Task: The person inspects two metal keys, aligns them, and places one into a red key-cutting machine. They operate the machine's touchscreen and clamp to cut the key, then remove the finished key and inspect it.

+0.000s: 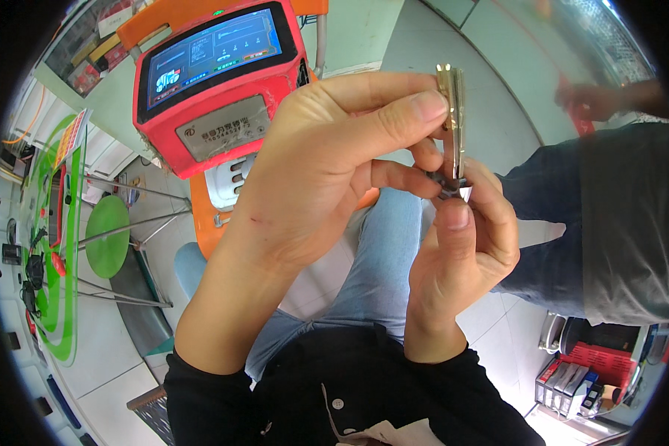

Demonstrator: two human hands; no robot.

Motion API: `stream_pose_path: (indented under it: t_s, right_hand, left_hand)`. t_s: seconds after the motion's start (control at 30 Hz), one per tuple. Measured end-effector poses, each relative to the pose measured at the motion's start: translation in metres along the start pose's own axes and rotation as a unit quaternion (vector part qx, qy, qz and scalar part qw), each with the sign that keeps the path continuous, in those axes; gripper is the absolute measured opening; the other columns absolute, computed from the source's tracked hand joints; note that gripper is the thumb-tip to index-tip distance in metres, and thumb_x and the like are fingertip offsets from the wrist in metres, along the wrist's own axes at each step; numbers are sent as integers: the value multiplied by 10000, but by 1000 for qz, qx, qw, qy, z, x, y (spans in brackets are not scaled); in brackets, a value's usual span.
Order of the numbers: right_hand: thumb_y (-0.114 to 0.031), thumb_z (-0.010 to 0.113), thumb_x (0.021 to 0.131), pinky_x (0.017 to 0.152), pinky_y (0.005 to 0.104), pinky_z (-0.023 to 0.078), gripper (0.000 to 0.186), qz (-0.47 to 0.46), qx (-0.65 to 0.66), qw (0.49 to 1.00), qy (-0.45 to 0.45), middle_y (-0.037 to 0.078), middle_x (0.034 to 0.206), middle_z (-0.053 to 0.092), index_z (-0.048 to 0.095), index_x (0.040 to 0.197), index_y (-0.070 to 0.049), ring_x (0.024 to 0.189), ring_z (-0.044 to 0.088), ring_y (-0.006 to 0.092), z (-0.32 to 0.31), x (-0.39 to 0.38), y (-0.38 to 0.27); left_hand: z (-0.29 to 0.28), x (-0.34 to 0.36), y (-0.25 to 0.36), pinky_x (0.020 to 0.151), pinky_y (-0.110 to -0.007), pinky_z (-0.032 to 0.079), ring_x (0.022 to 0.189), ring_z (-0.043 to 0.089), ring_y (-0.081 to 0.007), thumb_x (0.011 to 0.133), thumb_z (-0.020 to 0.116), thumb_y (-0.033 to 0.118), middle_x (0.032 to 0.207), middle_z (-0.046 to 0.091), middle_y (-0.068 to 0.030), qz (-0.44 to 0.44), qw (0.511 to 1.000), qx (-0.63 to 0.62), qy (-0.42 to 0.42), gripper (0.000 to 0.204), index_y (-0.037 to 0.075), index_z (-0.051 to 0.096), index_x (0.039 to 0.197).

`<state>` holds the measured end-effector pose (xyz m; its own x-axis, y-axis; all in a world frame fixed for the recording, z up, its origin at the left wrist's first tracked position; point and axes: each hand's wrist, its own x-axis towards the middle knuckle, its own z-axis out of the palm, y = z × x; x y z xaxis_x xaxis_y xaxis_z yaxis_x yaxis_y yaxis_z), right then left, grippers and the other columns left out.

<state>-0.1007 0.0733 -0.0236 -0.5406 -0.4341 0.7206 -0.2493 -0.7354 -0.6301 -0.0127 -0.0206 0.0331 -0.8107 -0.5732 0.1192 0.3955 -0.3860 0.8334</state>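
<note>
In front of my chest, both hands hold slim metal keys upright, pressed side by side and seen nearly edge-on. Their gold and silver blades show notches along the edges. My left hand is closed, its thumb and forefinger pinching the blades near the top while its lower fingers reach toward the base. Below it, my right hand is closed around the bottom end, where a dark key head shows between the fingertips. How many keys there are is partly hidden by the fingers.
Beyond my left hand, a red machine with a lit screen stands on an orange chair. To the left are a green round stool and a green-edged glass table. Another person's hand is at right, above a storage rack.
</note>
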Motion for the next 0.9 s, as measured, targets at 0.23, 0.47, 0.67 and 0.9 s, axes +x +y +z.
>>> stream_pose_path:
  t_s: [0.23,0.47,0.67,0.9]
  right_hand:
    - [56,634,765,747,277,445,255,7,-4,1000,-4,180,1040,577,581,1015,60,900,558,189,-1,1,-1]
    - [22,629,780,777,292,443,234,30,-11,999,4,181,1027,576,577,1005,56,902,554,198,0,1,-5]
    - [70,639,748,738,272,446,266,22,-13,1000,4,163,1031,578,590,1010,65,871,551,175,-2,0,-1]
    - [78,634,746,751,278,451,273,26,-5,1000,7,172,1046,566,588,1015,67,881,553,179,-4,-1,-2]
  left_hand:
    - [-1,2,-1,581,-216,486,645,560,-101,928,482,193,730,550,-28,-10,1000,-5,-9,295,-10,552,1131]
    - [-2,4,-1,576,-218,486,653,550,-90,926,489,208,731,538,-22,-22,1000,-5,-18,297,-2,549,1127]
    - [-4,6,-2,579,-221,494,675,544,-81,925,493,203,744,544,-28,-24,999,-6,-30,293,-3,552,1124]
    - [-2,7,-1,573,-221,505,686,552,-85,921,495,183,762,560,-44,-22,999,-2,-30,291,-16,550,1126]
